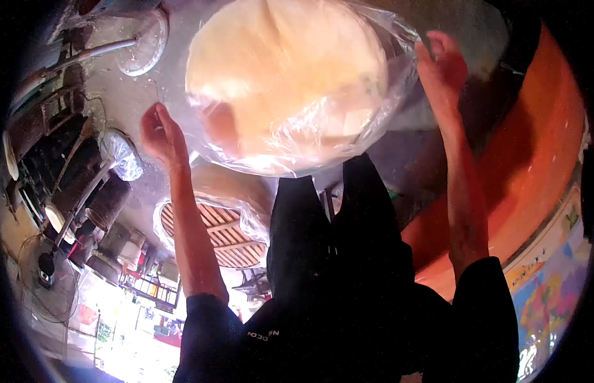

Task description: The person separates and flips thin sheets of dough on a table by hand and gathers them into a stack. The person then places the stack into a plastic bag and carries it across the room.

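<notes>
A large, round, pale-yellow flat thing (278, 70) lies in front of me under clear plastic film (322, 127); I cannot tell what kind of thing it is. The film is creased and shiny along the near side and bunches at the right. My right hand (445, 67) is closed at the film's right edge, fingers bent around it. To the left of the round thing, my left hand (161, 137) is raised with thumb and fingers pinched together. What it pinches, if anything, is too faint to make out.
Below my left forearm stands a round slatted wooden piece (220, 233) edged with plastic. A big orange curved surface (527, 166) rises at my right. A white-rimmed round stand base (144, 48) and a plastic-covered one (121, 156) are on the floor at left, near clutter.
</notes>
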Action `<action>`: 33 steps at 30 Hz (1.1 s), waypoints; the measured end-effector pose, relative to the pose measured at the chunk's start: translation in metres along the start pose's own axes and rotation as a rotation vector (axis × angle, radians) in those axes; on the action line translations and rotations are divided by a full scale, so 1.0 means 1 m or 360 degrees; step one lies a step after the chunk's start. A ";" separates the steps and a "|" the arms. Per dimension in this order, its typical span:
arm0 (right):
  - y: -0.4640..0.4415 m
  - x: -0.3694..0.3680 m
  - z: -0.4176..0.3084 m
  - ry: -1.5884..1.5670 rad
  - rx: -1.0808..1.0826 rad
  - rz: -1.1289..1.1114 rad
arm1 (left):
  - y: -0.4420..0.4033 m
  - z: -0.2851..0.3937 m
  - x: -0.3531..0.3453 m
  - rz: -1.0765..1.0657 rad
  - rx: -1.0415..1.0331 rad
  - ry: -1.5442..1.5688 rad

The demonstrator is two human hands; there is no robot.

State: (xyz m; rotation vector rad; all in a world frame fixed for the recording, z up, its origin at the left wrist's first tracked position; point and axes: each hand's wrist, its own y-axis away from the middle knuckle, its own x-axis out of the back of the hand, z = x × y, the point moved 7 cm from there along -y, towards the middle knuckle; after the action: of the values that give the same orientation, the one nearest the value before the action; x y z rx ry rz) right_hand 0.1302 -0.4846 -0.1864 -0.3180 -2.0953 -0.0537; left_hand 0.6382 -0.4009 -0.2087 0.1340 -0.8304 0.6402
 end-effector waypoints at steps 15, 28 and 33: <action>0.132 -0.054 -0.037 0.0267 0.0739 -0.1040 | 0.125 0.065 -0.053 -0.1230 -0.1024 -0.0572; 0.125 -0.084 -0.009 -0.0407 -0.0340 -0.0441 | 0.078 -0.007 -0.059 -0.0641 0.0364 0.0323; 0.115 -0.083 -0.017 -0.0540 -0.0471 -0.0418 | 0.065 -0.004 -0.076 -0.0528 0.0360 0.0049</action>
State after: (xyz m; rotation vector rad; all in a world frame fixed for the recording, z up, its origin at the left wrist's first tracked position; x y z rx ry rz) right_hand 0.2135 -0.3934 -0.2578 -0.2374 -2.4583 -0.5001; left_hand 0.5651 -0.3837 -0.2745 0.4566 -0.6840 0.4199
